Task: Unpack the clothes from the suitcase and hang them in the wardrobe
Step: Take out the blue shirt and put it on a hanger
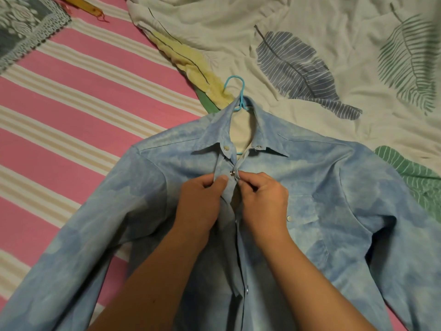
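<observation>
Shirt (pixel 298 211) already on its hanger (pixel 235 91), flat on the bed (pixel 71 103); left hand (pixel 201 204) and right hand (pixel 263 201) fingers pinching the placket at a snap; wardrobe trip still to go, suitcase nowhere in view.

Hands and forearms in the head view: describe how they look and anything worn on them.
Both the left hand and the right hand are bare, with no gloves, rings, watch or bracelets visible. The forearms are uncovered too; no sleeves show up to the frame's bottom edge. Fingernails look short and unpainted.
</observation>
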### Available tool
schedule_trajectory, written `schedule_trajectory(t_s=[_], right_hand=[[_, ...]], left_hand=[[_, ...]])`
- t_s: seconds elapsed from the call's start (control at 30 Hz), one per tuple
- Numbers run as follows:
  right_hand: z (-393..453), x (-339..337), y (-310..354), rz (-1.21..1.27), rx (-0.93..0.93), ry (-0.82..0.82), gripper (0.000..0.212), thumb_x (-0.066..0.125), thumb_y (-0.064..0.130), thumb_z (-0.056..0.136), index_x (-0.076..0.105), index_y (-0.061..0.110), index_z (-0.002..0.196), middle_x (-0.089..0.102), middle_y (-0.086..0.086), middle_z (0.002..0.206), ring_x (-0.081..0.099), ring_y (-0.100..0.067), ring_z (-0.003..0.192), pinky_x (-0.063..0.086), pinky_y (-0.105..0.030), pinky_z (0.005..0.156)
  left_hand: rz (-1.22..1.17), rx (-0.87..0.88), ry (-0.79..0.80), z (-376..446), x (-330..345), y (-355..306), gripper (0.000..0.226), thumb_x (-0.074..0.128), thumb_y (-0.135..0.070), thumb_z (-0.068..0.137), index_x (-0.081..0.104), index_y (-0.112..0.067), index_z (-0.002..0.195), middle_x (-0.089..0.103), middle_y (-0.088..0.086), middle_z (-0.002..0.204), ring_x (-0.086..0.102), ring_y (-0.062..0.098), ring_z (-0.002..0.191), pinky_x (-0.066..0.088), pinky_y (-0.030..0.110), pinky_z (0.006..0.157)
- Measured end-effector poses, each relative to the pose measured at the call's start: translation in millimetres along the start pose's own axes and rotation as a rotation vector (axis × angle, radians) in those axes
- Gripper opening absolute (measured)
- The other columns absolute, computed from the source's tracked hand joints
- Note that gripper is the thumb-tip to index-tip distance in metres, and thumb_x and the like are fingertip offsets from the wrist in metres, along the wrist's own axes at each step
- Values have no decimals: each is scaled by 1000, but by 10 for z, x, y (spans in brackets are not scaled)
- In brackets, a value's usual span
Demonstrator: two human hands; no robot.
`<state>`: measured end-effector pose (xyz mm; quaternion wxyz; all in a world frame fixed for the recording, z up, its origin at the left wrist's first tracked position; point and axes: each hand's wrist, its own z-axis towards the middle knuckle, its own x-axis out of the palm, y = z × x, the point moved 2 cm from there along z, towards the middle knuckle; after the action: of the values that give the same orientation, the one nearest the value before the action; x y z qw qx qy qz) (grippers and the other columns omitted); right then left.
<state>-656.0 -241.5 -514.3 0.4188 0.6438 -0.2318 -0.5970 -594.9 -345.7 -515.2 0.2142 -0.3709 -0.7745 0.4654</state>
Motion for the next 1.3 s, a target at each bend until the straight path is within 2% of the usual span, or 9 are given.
schedule_trajectory(t_s=[0.23,0.37,0.63,0.77,0.87,0.9,1.07,1.2,1.3], right_hand=[[-37,-16,-26,-54,-63,7,22,70,5,89,79,19,104,72,7,87,63,-2,79,46,-4,75],[-47,-34,-5,-181,-204,-23,19,65,7,90,79,17,98,69,2,79,64,-13,72,53,-25,66],[-141,-10,-7,-356,-267,9,17,61,9,83,70,15,69,51,4,63,45,-13,57,33,-23,52],[-154,-228,-182,-348,-161,236,27,51,12,89,76,17,99,64,-5,86,63,-27,81,53,-41,73],[135,-491,-128,-355,-220,14,47,44,2,81,67,13,121,57,-10,108,57,-31,100,50,-38,83],[304,-519,-115,-424,-268,12,56,48,-1,78,61,14,130,53,-13,119,51,-34,109,48,-41,88],[1178,-315,-292,-939,-610,439,62,73,20,83,54,33,141,27,-17,159,23,-48,141,32,-58,110],[1336,-441,-147,-999,-720,529,24,73,30,83,78,24,106,46,-13,150,33,-48,140,31,-54,111],[1299,-602,-73,-1028,-892,478,31,64,24,87,72,21,117,52,-15,144,43,-47,135,37,-54,108]], left_hand=[[248,182,-29,16,25,-17,32,61,-23,97,67,1,77,66,20,71,54,17,61,49,37,60],[410,317,-66,-4,34,-70,43,62,-14,94,43,-5,57,38,-1,50,36,7,51,30,19,50],[177,185,-77,-73,43,163,29,65,-15,93,60,2,71,56,4,58,46,13,53,43,30,56],[662,317,66,66,-166,164,38,63,-26,97,57,-11,62,52,0,58,46,9,54,37,15,56],[848,797,-94,276,-269,-292,13,61,-12,93,70,-13,103,61,4,97,56,10,85,47,19,77],[961,954,-54,401,-250,-420,35,63,-6,87,65,-14,121,59,9,113,57,20,100,51,33,85],[1816,1117,473,992,18,-832,60,63,-34,91,43,-38,147,29,6,160,26,34,144,27,49,114],[2121,1103,616,1089,186,-912,40,52,-45,97,60,-31,133,38,1,156,27,30,147,27,43,116],[2047,1213,631,1012,202,-980,27,47,-35,98,68,-24,111,63,-3,126,48,22,130,33,39,108]])
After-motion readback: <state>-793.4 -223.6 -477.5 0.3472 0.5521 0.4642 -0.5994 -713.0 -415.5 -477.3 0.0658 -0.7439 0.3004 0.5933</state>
